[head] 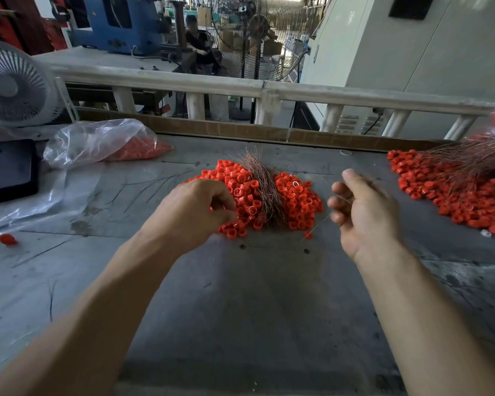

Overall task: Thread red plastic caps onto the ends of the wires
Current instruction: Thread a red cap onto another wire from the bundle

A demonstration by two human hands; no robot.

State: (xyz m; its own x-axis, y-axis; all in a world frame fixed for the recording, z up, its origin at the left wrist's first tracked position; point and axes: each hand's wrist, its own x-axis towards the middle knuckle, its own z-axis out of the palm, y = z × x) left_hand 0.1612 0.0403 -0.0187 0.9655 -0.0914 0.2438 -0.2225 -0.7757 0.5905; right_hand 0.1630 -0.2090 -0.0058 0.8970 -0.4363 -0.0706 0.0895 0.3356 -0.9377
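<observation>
Hands: our left (pixel 200 207) curls at the near-left edge of the caps (pixel 269 198) mid-worktop (pixel 240 310), wires (pixel 265 192) lying across the pile; can't tell if it pinches one. Our right (pixel 360 210) hovers beside it, fingers loosely curled, a thin wire (pixel 316 227) apparently hanging from it.

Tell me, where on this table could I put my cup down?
Bare table lies between the forearms, and left of the left hand. Crowded: the middle cap pile with wires, the right pile, the cap bag.
</observation>
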